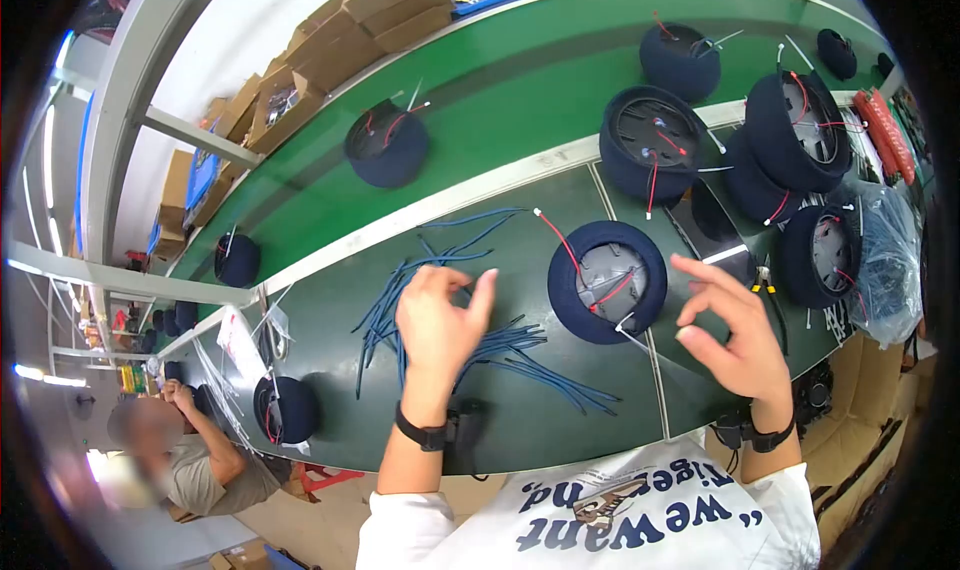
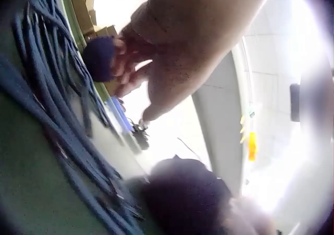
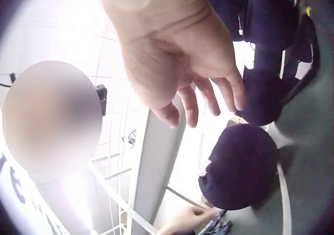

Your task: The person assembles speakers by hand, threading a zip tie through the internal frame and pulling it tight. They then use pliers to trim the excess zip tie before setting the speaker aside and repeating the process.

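Note:
My left hand hovers over a loose pile of thin dark blue tubes, thumb apart and fingers loosely bent, with nothing seen in it. In the left wrist view these tubes run down beside the hand. My right hand is in the air, fingers spread and slightly bent, holding nothing; the right wrist view shows its bare palm. Between the hands sits a round navy fabric-covered piece with a dark plastic inside, red wires and white connectors. It stands apart from both hands.
More navy round pieces with red wires stand at the back right and along the green belt. A black phone-like slab and a clear plastic bag lie right. White strips lie left, near another person.

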The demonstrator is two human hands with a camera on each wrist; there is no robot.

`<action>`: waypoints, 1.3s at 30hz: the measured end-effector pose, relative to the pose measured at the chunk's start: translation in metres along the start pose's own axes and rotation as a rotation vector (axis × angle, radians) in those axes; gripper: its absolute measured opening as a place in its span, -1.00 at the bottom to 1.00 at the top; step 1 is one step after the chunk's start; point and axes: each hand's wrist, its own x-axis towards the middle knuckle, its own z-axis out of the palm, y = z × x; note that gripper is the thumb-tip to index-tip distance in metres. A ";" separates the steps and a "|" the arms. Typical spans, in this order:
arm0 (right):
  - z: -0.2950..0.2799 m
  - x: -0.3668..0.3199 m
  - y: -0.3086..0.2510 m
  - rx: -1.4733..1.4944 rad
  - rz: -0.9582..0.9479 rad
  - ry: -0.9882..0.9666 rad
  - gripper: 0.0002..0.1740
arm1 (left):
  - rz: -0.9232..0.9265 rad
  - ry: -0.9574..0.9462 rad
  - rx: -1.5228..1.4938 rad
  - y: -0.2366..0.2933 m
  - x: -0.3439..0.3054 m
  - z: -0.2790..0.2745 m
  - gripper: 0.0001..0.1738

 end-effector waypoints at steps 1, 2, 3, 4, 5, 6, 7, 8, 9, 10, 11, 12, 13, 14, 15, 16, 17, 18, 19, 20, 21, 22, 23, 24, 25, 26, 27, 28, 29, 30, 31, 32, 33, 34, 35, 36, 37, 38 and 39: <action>-0.004 0.000 0.000 -0.001 -0.014 0.014 -0.87 | -0.114 -0.068 0.193 -0.017 -0.003 0.003 -0.79; -0.001 0.001 -0.005 0.059 -0.031 0.093 -0.87 | -0.169 -0.116 0.157 -0.025 -0.008 0.008 -0.78; 0.000 0.003 -0.009 0.122 -0.044 0.078 -0.87 | -0.218 -0.163 0.116 -0.029 -0.011 0.012 -0.77; 0.000 0.004 -0.013 0.180 -0.056 0.072 -0.87 | -0.258 -0.212 0.073 -0.031 -0.012 0.015 -0.76; 0.001 0.004 -0.018 0.236 -0.065 0.066 -0.86 | -0.256 -0.208 0.089 -0.030 -0.014 0.016 -0.76; 0.006 0.005 -0.026 0.327 -0.050 0.053 -0.86 | -0.254 -0.205 0.107 -0.029 -0.014 0.014 -0.76; 0.008 0.006 -0.032 0.382 -0.031 -0.022 -0.84 | -0.253 -0.198 0.128 -0.028 -0.013 0.009 -0.76; 0.005 0.005 -0.043 0.402 0.112 -0.185 -0.81 | -0.269 -0.219 0.091 -0.026 -0.011 0.001 -0.82; 0.003 0.006 -0.053 0.421 0.253 -0.347 -0.77 | -0.222 -0.146 -0.017 -0.017 -0.009 -0.010 -0.85; 0.010 0.008 -0.058 0.468 0.302 -0.432 -0.73 | -0.173 -0.073 -0.125 -0.006 -0.008 -0.025 -0.87; 0.020 0.010 -0.060 0.517 0.354 -0.519 -0.68 | -0.125 -0.005 -0.232 0.005 -0.009 -0.039 -0.87; 0.026 0.018 -0.056 0.461 0.270 -0.687 -0.61 | 0.020 -0.023 -0.310 0.022 -0.012 -0.049 -0.86; 0.047 0.016 -0.049 0.620 0.287 -0.512 -0.58 | 0.162 -0.039 -0.383 0.042 -0.017 -0.054 -0.84; 0.077 0.006 -0.041 0.777 0.301 -0.338 -0.56 | 0.226 -0.148 -0.398 0.062 -0.023 -0.058 -0.83; 0.096 0.003 -0.040 0.930 0.311 -0.159 -0.52 | 0.291 -0.255 -0.410 0.078 -0.029 -0.056 -0.83; 0.091 0.011 -0.049 1.140 0.284 -0.085 -0.54 | 0.271 -0.284 -0.462 0.088 -0.033 -0.047 -0.82; 0.092 0.013 -0.044 1.264 0.203 -0.004 -0.62 | 0.249 -0.316 -0.517 0.094 -0.035 -0.040 -0.82; 0.092 0.012 -0.036 1.180 0.095 0.103 -0.64 | 0.222 -0.325 -0.570 0.098 -0.035 -0.038 -0.83; 0.091 0.011 -0.031 1.089 -0.012 0.211 -0.65 | 0.198 -0.335 -0.626 0.103 -0.035 -0.035 -0.83; 0.090 0.009 -0.031 1.172 0.013 0.220 -0.66 | 0.176 -0.352 -0.688 0.106 -0.033 -0.033 -0.83; 0.085 0.007 -0.036 1.252 0.046 0.237 -0.67 | 0.158 -0.359 -0.784 0.106 -0.033 -0.029 -0.85; 0.081 0.005 -0.039 1.326 0.078 0.259 -0.68 | 0.141 -0.368 -0.886 0.105 -0.032 -0.023 -0.86; 0.077 0.004 -0.039 1.295 0.069 0.312 -0.69 | 0.126 -0.378 -0.990 0.104 -0.031 -0.019 -0.87; 0.074 0.006 -0.039 1.266 0.059 0.365 -0.69 | -0.040 -0.519 -1.077 0.102 -0.028 -0.022 -0.90; 0.070 0.008 -0.039 1.237 0.047 0.415 -0.70 | -0.051 -0.497 -1.137 0.100 -0.025 -0.018 -0.83; 0.065 0.009 -0.039 1.245 0.059 0.513 -0.68 | 0.012 -0.485 -1.167 0.095 -0.021 -0.012 -0.80; 0.057 0.009 -0.036 1.231 0.005 0.539 -0.64 | 0.072 -0.470 -1.192 0.090 -0.017 -0.008 -0.76; 0.049 0.010 -0.032 1.152 -0.024 0.554 -0.64 | 0.126 -0.472 -1.179 0.085 -0.013 -0.008 -0.74; 0.043 0.009 -0.028 1.075 -0.051 0.567 -0.64 | 0.129 -0.457 -1.150 0.083 -0.011 -0.008 -0.76; 0.039 0.006 -0.023 0.970 -0.071 0.525 -0.69 | 0.132 -0.442 -1.119 0.081 -0.009 -0.009 -0.77; 0.039 0.005 -0.024 0.805 -0.048 0.473 -0.70 | 0.136 -0.428 -1.089 0.081 -0.008 -0.009 -0.78; 0.040 0.004 -0.027 0.641 -0.024 0.418 -0.70 | 0.081 -0.419 -1.118 0.081 -0.009 -0.008 -0.83; 0.042 0.003 -0.030 0.476 0.001 0.362 -0.71 | 0.128 -0.421 -1.058 0.085 -0.007 -0.009 -0.85; 0.049 0.004 -0.029 0.527 0.018 0.309 -0.70 | 0.178 -0.424 -0.998 0.090 -0.002 -0.012 -0.87; 0.058 0.004 -0.024 0.668 0.005 0.278 -0.70 | 0.229 -0.427 -0.938 0.094 0.001 -0.013 -0.88; 0.061 0.007 -0.022 0.792 -0.009 0.258 -0.68 | 0.258 -0.430 -0.919 0.098 0.002 -0.010 -0.89; 0.061 0.011 -0.020 0.914 -0.026 0.239 -0.66 | 0.288 -0.432 -0.902 0.102 0.002 -0.006 -0.88; 0.061 0.013 -0.017 0.878 -0.044 0.251 -0.65 | 0.317 -0.433 -0.885 0.106 0.003 -0.003 -0.87; 0.060 0.015 -0.014 0.842 -0.063 0.262 -0.64 | 0.308 -0.438 -0.892 0.109 0.004 -0.001 -0.86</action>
